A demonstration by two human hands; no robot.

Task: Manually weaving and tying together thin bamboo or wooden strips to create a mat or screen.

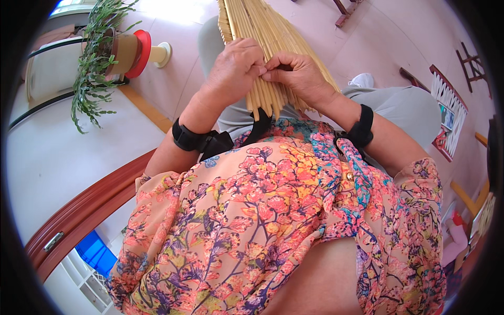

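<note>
A fan of straw-coloured stalks point(286, 39) lies over my lap, laid side by side, with its uneven cut ends toward my body. My left hand point(239, 65) rests on its left part, fingers curled and closed on the stalks. From the right, my right hand point(299, 76) meets it with thumb and forefinger pinched together. The fingertips of both hands nearly touch above the middle of the stalks. Whatever is between the right fingertips is too small to make out. A black band point(191, 135) is on my left forearm and another black band point(362, 126) is on my right.
At the left stand a white surface with a red-brown edge point(94, 207) and a potted green plant point(97, 63). A blue object point(96, 253) is below. To the right, a stool with a white woven seat point(449, 100) holds a phone point(446, 116). Wooden stool legs point(346, 13) show farther off.
</note>
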